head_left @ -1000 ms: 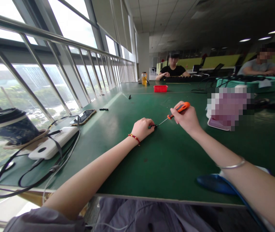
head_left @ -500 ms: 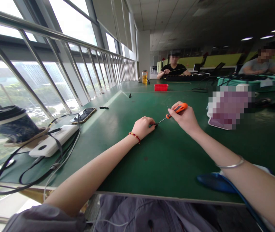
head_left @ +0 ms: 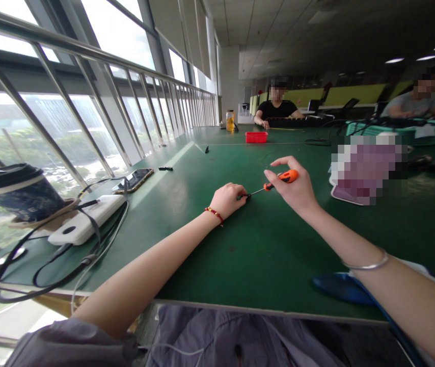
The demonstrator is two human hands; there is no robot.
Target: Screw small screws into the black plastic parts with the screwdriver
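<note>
Screwdriver (head_left: 280, 178) tip against small, perhaps black, part (head_left: 245, 195)

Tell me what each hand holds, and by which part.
Right hand holds the screwdriver by its orange handle. Left hand pinches a small dark part at the screwdriver's tip; where it grips is hidden.

Mid-frame, my left hand (head_left: 228, 198) rests on the table (head_left: 263, 255), with my right hand (head_left: 296, 191) just right of it. The screwdriver (head_left: 278, 179) spans between them, its tip at a small part (head_left: 245, 195) by my left fingertips. At far left sits a cup (head_left: 15, 191). A power bank (head_left: 87, 219) lies right of it and a phone (head_left: 133, 179) behind that. A bin (head_left: 256, 137) and a bottle (head_left: 230, 121) stand upper centre.
</note>
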